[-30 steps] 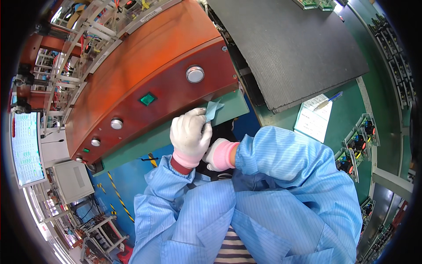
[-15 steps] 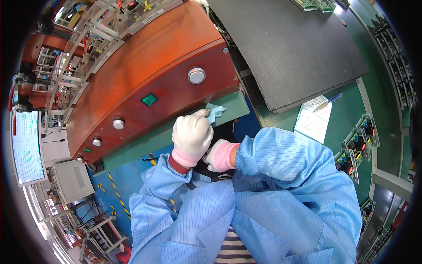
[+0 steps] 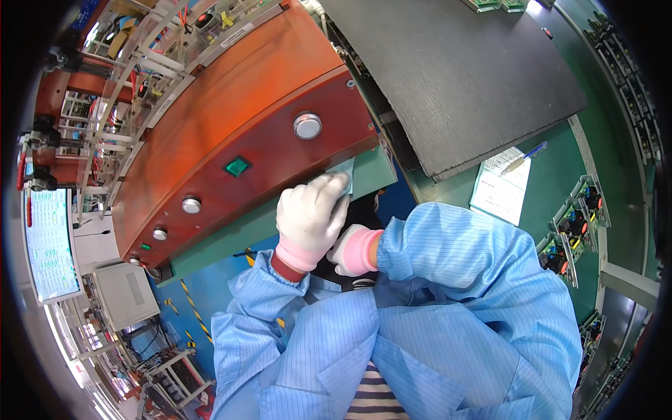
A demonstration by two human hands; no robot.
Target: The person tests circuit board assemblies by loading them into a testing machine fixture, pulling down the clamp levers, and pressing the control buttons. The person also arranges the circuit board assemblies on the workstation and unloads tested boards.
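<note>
My left hand (image 3: 308,220) pinches a small teal cloth (image 3: 344,171) at its lower edge, just above my fingertips. Light, limp, probably slips. Right hand (image 3: 350,250) tucked beneath; grip unclear.

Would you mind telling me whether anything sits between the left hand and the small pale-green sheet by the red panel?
Nothing visible does. The left hand already has the sheet at its fingertips, against the lower edge of the red panel. The right hand sits behind and below the left, mostly hidden, so its grip cannot be judged.
</note>
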